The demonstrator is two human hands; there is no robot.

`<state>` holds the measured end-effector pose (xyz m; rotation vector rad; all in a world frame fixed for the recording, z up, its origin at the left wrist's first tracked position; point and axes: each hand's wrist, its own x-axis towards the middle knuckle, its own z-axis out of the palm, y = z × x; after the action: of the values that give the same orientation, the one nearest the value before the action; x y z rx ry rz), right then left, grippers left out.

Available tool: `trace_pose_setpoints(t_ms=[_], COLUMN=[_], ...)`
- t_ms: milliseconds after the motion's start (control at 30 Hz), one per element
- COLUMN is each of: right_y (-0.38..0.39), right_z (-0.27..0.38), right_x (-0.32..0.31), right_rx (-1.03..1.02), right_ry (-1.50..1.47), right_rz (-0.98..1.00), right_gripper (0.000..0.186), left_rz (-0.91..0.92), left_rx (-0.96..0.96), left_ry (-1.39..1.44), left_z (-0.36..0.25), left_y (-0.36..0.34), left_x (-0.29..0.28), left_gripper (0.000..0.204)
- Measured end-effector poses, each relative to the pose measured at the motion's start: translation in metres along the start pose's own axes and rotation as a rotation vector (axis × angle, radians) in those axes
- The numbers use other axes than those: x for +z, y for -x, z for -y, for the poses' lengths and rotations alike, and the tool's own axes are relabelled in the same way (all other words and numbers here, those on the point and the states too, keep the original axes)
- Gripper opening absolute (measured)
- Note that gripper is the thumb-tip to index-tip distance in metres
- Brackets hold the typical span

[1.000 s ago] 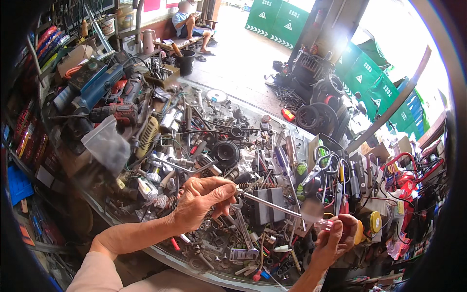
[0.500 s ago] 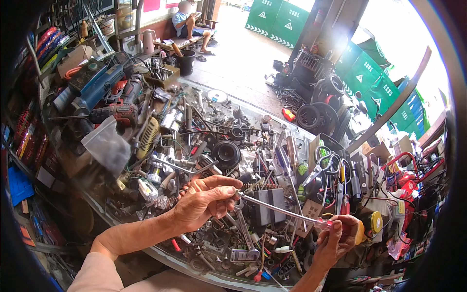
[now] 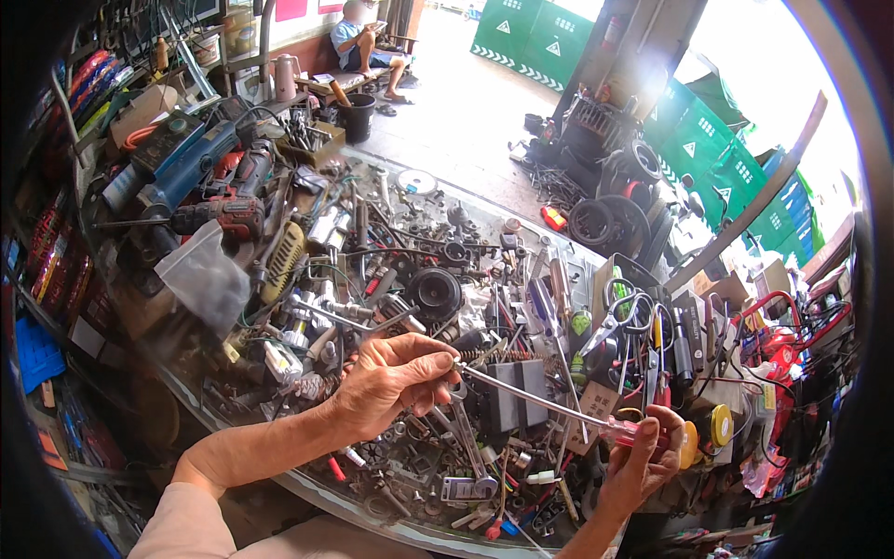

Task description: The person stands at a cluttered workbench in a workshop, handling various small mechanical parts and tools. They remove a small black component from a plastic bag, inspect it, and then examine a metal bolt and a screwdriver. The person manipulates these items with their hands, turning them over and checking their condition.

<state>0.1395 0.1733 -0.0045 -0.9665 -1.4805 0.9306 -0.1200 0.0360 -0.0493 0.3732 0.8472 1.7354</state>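
Observation:
My right hand (image 3: 644, 456) is closed round the clear red handle of a screwdriver (image 3: 535, 401), whose long steel shaft slants up to the left. At the shaft's far end, my left hand (image 3: 396, 382) pinches a small silvery metal piece (image 3: 457, 361) between thumb and forefinger. The screwdriver's tip meets this piece; its exact kind is too small to make out. Both hands are above the cluttered bench. Below the shaft lies a combination spanner (image 3: 468, 433), beside two dark rectangular blocks (image 3: 515, 396).
Loose hardware and tools cover the glass-topped bench (image 3: 484, 200). Scissors (image 3: 619, 326) and other hand tools stand at the right. A red drill (image 3: 219, 216) and a blue power tool (image 3: 191, 166) lie at the left. Farther off, a person (image 3: 358, 47) sits on a bench.
My right hand's fingers have shifted on the screwdriver handle, so more of the handle shows. The silvery piece at my left fingertips is plainer now. My left hand has barely moved.

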Motion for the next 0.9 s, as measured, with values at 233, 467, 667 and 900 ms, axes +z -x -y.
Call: trace_pose_setpoints(t_ms=[233,467,667,900], right_y=[-0.001,-0.001,0.0,0.0], right_z=[0.01,0.012,0.009,0.007], right_x=[0.013,0.009,0.008,0.01], right_rx=[-0.025,0.104,0.108,0.047], right_ry=[-0.09,-0.016,-0.059,-0.025], right_rz=[0.002,-0.059,-0.036,-0.08], right_gripper=[0.029,0.025,0.028,0.027], left_rz=[-0.018,-0.023,-0.026,-0.024], left_rx=[-0.019,-0.033,-0.051,-0.08], left_ry=[0.005,-0.011,0.015,0.027], left_z=[0.001,0.001,0.003,0.002], left_y=[0.0,0.0,0.0,0.001], left_x=[0.001,0.0,0.0,0.002], left_gripper=[0.017,0.018,0.016,0.014])
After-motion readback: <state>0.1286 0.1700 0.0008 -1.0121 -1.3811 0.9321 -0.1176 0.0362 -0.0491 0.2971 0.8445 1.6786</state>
